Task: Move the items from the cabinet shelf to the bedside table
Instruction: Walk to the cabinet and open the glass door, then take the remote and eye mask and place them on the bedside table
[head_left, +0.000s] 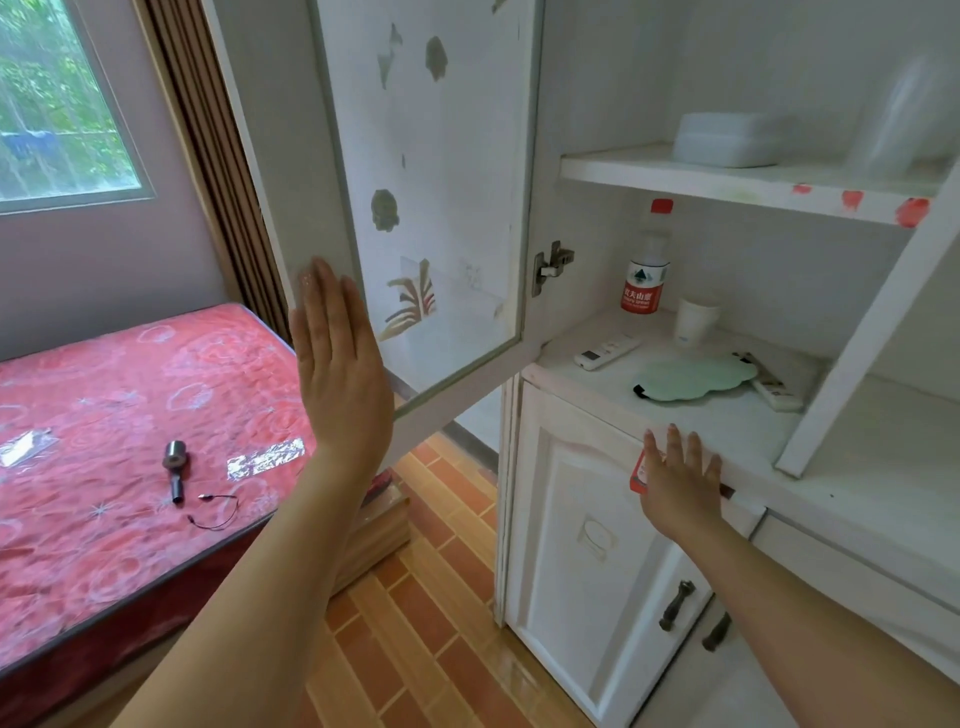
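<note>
white cabinet (597, 519), lower doors closed. right hand (680, 483) is raised in front of the lower shelf (597, 379) edge, fingers straight and spread, gripping nothing; a small red-and-white object (638, 475) shows just behind the palm, contact cannot be determined. left hand (340, 364) is flat, fingers straight and together, against the edge of the open glass door (441, 208). on the lower shelf, front to back: green eye mask (696, 382) lying flat; white remote (605, 351) to its left; second remote (774, 387) at its right, partly covered; paper cup (696, 319) upright; water bottle (647, 265) with red cap, upright at rear left. upper shelf holds a white box (727, 137). far left: red mattress (104, 415) carrying a grey cylindrical device (175, 467) and a thin cable (215, 512).
</note>
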